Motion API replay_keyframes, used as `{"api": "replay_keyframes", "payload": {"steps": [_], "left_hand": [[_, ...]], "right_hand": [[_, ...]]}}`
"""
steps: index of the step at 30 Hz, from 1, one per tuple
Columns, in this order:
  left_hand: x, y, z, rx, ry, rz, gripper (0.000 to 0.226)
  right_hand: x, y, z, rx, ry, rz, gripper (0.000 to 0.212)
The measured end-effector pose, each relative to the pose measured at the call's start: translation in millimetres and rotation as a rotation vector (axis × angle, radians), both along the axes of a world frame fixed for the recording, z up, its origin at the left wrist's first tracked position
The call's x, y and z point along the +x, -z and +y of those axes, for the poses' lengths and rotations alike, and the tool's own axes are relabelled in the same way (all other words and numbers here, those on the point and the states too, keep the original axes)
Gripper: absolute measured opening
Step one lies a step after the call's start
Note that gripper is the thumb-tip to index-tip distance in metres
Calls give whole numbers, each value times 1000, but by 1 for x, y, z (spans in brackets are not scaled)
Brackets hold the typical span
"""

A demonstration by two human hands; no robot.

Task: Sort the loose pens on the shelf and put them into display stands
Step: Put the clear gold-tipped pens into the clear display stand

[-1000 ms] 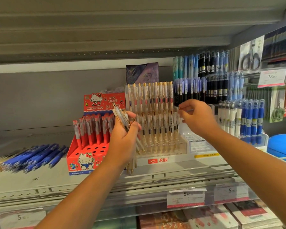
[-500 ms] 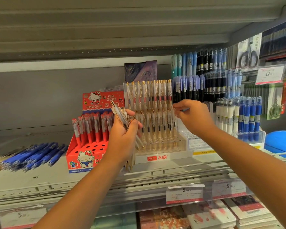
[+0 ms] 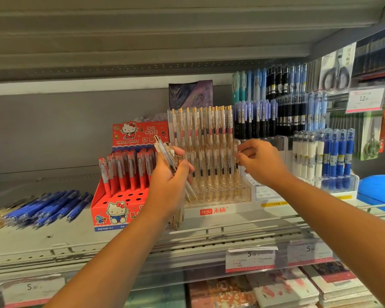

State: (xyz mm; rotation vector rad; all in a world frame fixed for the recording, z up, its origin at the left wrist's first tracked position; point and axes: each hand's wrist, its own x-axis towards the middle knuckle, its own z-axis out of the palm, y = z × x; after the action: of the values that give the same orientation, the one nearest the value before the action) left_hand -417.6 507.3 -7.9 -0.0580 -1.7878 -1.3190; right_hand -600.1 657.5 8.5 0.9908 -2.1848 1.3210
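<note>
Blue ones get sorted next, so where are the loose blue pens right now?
Head view: the blue pens lie loose on the shelf at far left, just left of the red stand.

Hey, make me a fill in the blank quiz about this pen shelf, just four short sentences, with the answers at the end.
The left hand grips a bundle of clear pens trimmed in ____.
The loose pens lying flat on the shelf are mostly ____.
The Hello Kitty stand is mainly ____.
The right hand is at the ____ end of the clear stand.
Missing words: gold; blue; red; right.
</note>
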Motion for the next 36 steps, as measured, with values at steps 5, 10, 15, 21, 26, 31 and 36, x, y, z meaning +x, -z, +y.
{"api": "replay_keyframes", "payload": {"steps": [5, 10, 15, 21, 26, 31, 36], "left_hand": [[-1, 0, -1, 2, 2, 5, 17], [-1, 0, -1, 9, 6, -1, 16], [0, 0, -3, 20, 19, 15, 14], [1, -2, -3, 46, 54, 29, 8], [5, -3, -1, 75, 60, 21, 4], [9, -5, -1, 159, 74, -4, 9], [11, -7, -3, 168, 78, 11, 9]], "right_hand": [[-4, 3, 3, 38, -20, -47, 14], [-5, 5, 6, 15, -38, -101, 13], [2, 4, 4, -12, -13, -105, 33], [43, -9, 0, -188, -18, 233, 24], [92, -17, -26, 3, -470, 75, 18], [108, -16, -44, -109, -624, -149, 29], [109, -17, -47, -62, -481, 3, 22]]}}
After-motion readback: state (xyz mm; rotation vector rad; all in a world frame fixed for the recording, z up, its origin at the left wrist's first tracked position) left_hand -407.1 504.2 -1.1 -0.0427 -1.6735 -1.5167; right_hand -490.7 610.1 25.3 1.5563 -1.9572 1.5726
